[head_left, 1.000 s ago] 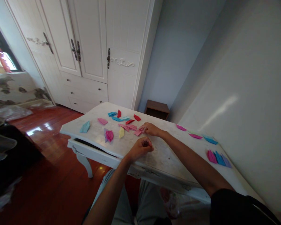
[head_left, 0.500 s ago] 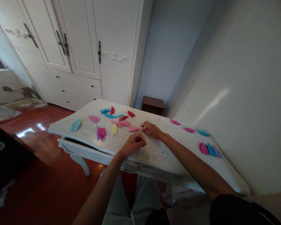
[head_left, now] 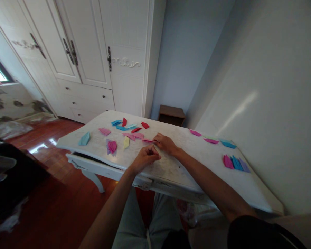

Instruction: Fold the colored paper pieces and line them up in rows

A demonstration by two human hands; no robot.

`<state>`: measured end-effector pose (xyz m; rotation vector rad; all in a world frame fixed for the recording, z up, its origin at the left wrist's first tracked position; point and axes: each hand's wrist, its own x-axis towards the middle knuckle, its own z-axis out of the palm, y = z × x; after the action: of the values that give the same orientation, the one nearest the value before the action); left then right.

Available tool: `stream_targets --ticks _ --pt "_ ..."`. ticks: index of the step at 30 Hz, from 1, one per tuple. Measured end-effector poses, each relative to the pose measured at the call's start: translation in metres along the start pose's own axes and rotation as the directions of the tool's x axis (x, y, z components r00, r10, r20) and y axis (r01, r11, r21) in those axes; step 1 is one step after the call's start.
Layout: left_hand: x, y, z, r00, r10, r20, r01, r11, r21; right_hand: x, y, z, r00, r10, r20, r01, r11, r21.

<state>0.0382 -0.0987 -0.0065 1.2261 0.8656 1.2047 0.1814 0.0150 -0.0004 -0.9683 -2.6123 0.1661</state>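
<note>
A pink folded paper piece (head_left: 147,140) is pinched at its right end by the fingertips of my right hand (head_left: 165,143), just above the tabletop. My left hand (head_left: 146,158) is nearer to me, over the table, with its fingers curled and thumb and fingertips together. Whatever might be between those fingertips cannot be made out. Left of my hands lie more folded papers: a yellow one (head_left: 126,142), a magenta one (head_left: 112,147) over a lilac one, and further pink pieces (head_left: 138,136).
Blue (head_left: 116,122) and red folded papers (head_left: 145,125) lie toward the table's back edge, a light teal one (head_left: 84,138) at the left. On the right are magenta, blue and lilac papers (head_left: 237,163) in a row. A drawer (head_left: 93,166) sticks out at the front.
My right fingers have closed on the pink folded paper, which now looks tilted and slightly raised. My left hand has shifted a little to the left. The view has turned slightly.
</note>
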Motion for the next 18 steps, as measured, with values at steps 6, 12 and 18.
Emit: stream_targets --ticks 6,12,18 --pt "0.001 0.002 0.003 0.973 0.059 -0.225 -0.056 0.998 0.018 -0.014 0.001 -0.003 0.984 0.057 -0.168 -0.031 0.988 0.153" --pt "0.008 -0.002 0.001 0.831 0.184 -0.525 -0.179 0.982 0.061 -0.042 0.0 -0.015 0.97 0.227 -0.086 -0.113 0.736 0.667" --pt "0.007 0.003 0.002 0.917 0.153 -0.368 -0.101 0.982 0.157 -0.061 -0.004 -0.022 0.968 0.236 0.083 -0.202 0.541 0.816"
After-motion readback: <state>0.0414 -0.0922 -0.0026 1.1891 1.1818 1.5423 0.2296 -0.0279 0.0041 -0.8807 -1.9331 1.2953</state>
